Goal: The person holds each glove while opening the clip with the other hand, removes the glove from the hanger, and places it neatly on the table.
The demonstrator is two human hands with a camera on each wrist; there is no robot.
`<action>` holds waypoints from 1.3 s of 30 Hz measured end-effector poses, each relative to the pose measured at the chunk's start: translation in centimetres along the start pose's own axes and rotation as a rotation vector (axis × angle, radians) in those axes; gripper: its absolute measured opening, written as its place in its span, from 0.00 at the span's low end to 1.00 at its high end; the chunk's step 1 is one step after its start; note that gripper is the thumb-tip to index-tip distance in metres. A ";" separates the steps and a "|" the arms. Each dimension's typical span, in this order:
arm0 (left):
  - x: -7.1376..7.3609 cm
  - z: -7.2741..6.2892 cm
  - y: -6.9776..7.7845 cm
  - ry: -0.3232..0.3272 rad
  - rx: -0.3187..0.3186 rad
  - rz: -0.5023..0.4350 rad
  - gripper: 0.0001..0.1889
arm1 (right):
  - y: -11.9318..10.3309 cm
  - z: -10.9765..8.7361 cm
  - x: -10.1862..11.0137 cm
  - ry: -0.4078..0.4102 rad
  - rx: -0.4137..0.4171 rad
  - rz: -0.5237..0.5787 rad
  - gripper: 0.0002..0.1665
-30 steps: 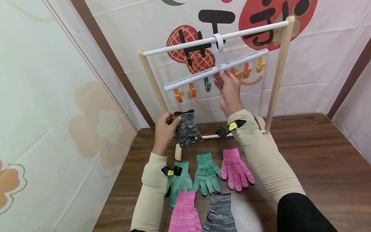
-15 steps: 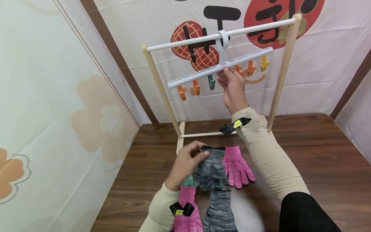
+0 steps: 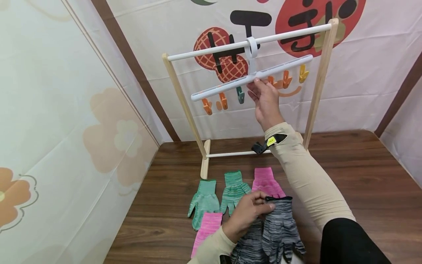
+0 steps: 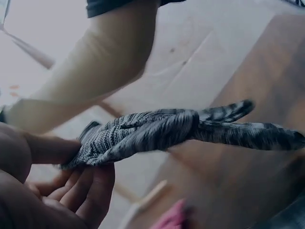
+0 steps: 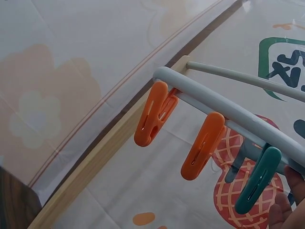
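My left hand (image 3: 245, 216) pinches the black cuff of a grey-and-black knit glove (image 3: 280, 227), which hangs fingers down over the table's front part. In the left wrist view, the thumb and fingers (image 4: 93, 195) grip the cuff of this glove (image 4: 147, 129). My right hand (image 3: 267, 104) holds the middle of a pale grey clip hanger (image 3: 224, 88), thumb against the bar. The hanger hooks over the white rail (image 3: 293, 35). Orange clothespins (image 3: 207, 106), a green clothespin (image 3: 240, 95) and a yellow clothespin (image 3: 303, 73) dangle from it.
On the wooden table (image 3: 359, 183) lie a green glove (image 3: 204, 203), a striped green glove (image 3: 233, 189), a pink glove (image 3: 266, 181), another pink glove (image 3: 207, 229) and a second grey glove (image 3: 248, 238), partly covered. The rack's wooden posts (image 3: 184, 102) stand before a printed cloth.
My left hand has carried the grey glove from beside the rack's left post down and right, over the gloves at the front. The right hand stays on the hanger.
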State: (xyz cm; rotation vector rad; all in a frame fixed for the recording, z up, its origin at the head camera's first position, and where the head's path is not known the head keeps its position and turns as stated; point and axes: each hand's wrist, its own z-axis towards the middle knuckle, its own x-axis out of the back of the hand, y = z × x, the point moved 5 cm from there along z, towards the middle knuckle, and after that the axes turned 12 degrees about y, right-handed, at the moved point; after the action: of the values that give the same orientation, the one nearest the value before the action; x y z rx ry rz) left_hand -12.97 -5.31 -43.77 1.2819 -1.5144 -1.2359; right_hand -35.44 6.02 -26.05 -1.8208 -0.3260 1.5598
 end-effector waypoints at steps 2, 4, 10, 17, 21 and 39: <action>-0.7 0.2 -1.2 0.001 0.057 -0.021 0.07 | -0.1 0.1 -0.1 -0.002 -0.002 -0.007 0.11; -1.1 0.6 -2.4 0.009 0.107 -0.023 0.07 | -0.1 0.1 -0.1 -0.001 -0.007 -0.010 0.13; -1.8 1.2 -5.0 -0.029 0.056 0.155 0.08 | 0.0 -0.1 0.0 0.001 -0.017 -0.008 0.10; -2.7 0.3 -4.4 0.009 -0.410 0.839 0.11 | -0.1 -0.2 0.1 0.010 -0.009 -0.003 0.09; -3.2 -0.1 -4.0 0.058 -0.561 1.070 0.10 | 0.0 -0.3 0.2 0.010 -0.022 -0.011 0.13; -3.3 -0.8 -3.5 0.095 -0.708 1.179 0.09 | 0.1 -0.5 0.1 0.000 -0.011 0.014 0.17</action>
State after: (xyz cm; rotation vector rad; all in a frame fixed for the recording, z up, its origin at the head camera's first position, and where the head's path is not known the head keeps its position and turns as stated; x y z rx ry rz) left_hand -10.81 -2.23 -46.94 -0.0896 -1.2167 -0.7310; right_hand -34.95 5.85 -26.16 -1.8356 -0.3230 1.5704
